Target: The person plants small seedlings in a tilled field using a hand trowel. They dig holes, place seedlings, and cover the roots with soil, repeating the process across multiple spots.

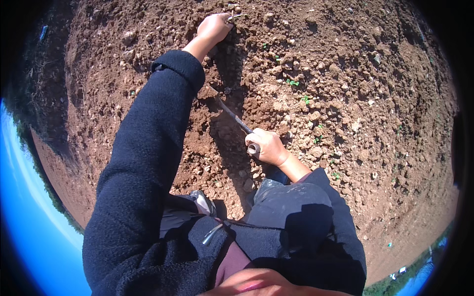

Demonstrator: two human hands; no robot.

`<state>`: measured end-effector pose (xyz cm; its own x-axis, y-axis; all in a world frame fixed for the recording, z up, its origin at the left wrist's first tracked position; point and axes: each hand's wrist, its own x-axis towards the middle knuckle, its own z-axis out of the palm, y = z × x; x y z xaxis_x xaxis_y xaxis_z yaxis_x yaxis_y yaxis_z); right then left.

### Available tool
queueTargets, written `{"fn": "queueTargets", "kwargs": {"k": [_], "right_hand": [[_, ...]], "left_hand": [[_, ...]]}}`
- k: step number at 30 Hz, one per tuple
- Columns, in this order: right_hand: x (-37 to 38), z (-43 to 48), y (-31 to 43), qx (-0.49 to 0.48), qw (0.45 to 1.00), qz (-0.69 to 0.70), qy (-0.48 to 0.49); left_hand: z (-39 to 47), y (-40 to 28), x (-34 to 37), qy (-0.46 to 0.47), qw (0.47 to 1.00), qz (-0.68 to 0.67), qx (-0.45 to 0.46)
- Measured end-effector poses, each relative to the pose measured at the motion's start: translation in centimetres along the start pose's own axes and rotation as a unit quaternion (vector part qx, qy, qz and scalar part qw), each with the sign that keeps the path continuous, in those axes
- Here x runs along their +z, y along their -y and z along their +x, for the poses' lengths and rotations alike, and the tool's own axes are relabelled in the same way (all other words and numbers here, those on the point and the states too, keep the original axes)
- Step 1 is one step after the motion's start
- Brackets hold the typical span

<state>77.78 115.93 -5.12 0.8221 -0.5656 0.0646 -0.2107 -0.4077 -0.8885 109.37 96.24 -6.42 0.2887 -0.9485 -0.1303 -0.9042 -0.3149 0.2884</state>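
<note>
My right hand is wrapped around the round, tube-ended handle of a metal hand tool. Its narrow dark shaft slants up and left, and the tip reaches the loose brown soil. Whether it is a sickle or a small hoe I cannot tell. Farther out, near the top of the view, my left hand pinches a small pale plant stalk just above the ground. The fingertips of that hand are partly hidden.
Small green seedlings grow in a loose line right of my hands. Clods and stones cover the field, such as a pale stone at left. My bent knee and a shoe are close below.
</note>
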Motion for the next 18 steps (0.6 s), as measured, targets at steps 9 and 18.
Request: {"fn": "queueTargets", "kwargs": {"k": [9, 18], "right_hand": [[0.3, -0.1, -0.2, 0.005, 1.000, 0.004, 0.007], [0.3, 0.0, -0.1, 0.008, 1.000, 0.006, 0.002]], "left_hand": [[-2.2, 1.6, -0.9, -0.059, 0.965, -0.252, -0.039], [-4.7, 2.2, -2.9, -0.083, 0.871, -0.482, -0.050]]}}
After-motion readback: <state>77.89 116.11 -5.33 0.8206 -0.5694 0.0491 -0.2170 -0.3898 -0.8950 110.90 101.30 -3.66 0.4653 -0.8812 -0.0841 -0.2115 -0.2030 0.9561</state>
